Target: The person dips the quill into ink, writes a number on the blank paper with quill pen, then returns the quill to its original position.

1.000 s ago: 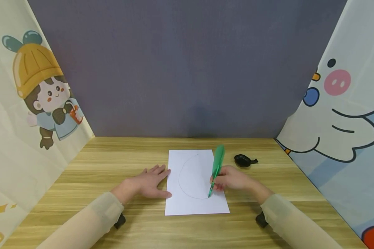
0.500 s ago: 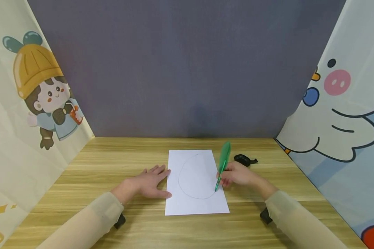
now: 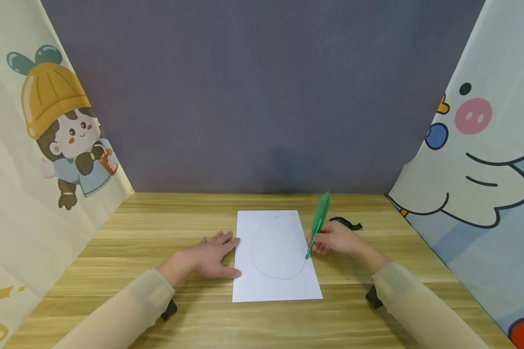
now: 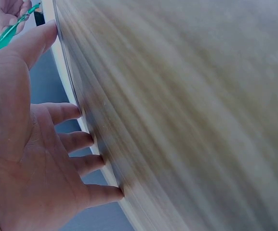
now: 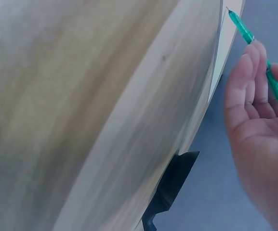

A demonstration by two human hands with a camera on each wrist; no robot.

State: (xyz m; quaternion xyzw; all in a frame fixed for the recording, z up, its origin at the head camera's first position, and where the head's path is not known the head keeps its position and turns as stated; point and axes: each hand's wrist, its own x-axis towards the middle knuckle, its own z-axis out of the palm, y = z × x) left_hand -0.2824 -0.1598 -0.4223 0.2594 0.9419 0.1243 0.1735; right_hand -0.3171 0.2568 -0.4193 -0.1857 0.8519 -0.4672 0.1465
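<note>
A sheet of white paper point(image 3: 270, 247) lies on the wooden table, bearing a thin curved line shaped like an oval with a gap at its upper right. My right hand point(image 3: 334, 238) pinches a green feather pen point(image 3: 319, 218), its tip on the paper near the right edge, at the end of the line. In the right wrist view the pen point(image 5: 242, 29) passes between the thumb and fingers. My left hand point(image 3: 211, 256) rests with fingers spread at the paper's left edge; the left wrist view shows its fingertips point(image 4: 107, 193) touching the surface.
A black object with a short tail point(image 3: 351, 225) lies on the table point(image 3: 166, 218) just behind my right hand, which partly covers it. A dark grey panel point(image 3: 262, 97) stands along the back, with printed cartoon sheets at both sides.
My right hand has moved right and away from me with the feather pen, and the line has grown up along the paper's right side. The left hand stays in place.
</note>
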